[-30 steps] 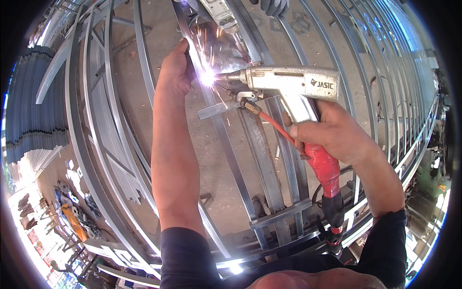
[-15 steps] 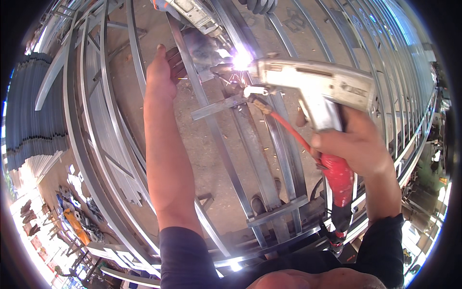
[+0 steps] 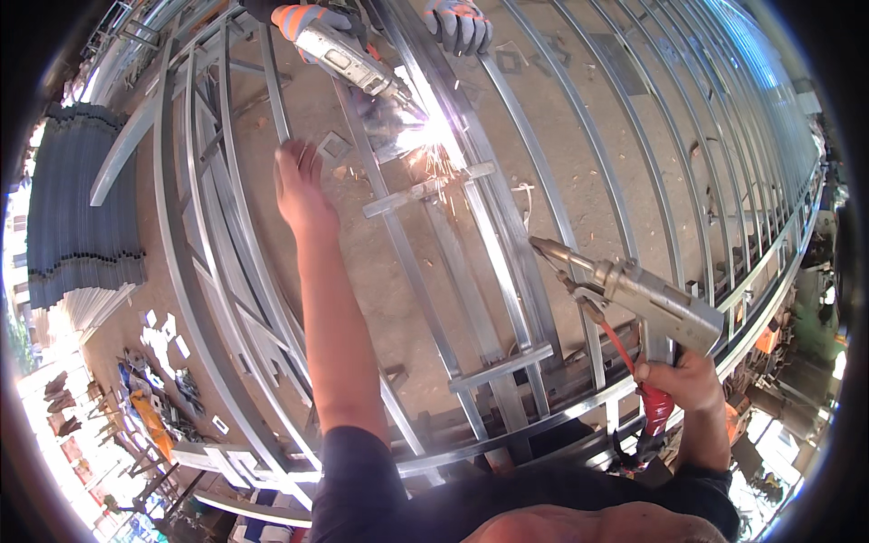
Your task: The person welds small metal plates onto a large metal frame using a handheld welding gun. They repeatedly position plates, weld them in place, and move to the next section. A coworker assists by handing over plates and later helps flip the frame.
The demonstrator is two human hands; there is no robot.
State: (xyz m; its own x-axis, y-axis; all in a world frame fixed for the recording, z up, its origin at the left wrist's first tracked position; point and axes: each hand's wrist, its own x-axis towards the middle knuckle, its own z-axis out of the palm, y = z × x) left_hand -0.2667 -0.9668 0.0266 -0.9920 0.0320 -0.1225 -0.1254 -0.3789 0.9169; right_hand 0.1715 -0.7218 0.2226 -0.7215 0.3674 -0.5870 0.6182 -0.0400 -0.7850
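My right hand (image 3: 686,378) is closed round the red-wrapped grip of a silver, pistol-shaped welding gun (image 3: 665,300). Its nozzle points up and left over the steel frame, apart from the bright spot, and a thin red hose (image 3: 618,347) runs beneath it. My left hand (image 3: 304,188), bare and with fingers stretched out, hovers above the tubes, holding nothing. A co-worker's gloved hand holds a second welding gun (image 3: 348,61), whose tip meets a glaring, sparking spot on a steel tube. Just below the sparks a short crosspiece (image 3: 389,201) lies across the tubes.
Long steel tubes (image 3: 647,176) run side by side across the work area. Another short crosspiece (image 3: 501,367) lies nearer me. A co-worker's other gloved hand (image 3: 459,25) rests by the far tubes. Stacked grey corrugated sheets (image 3: 83,199) stand at the left.
My right hand has drawn the welding gun back, down and right, away from the weld spot. My left hand has moved slightly nearer me. The co-worker's gun has come further into view, sparks at its tip.
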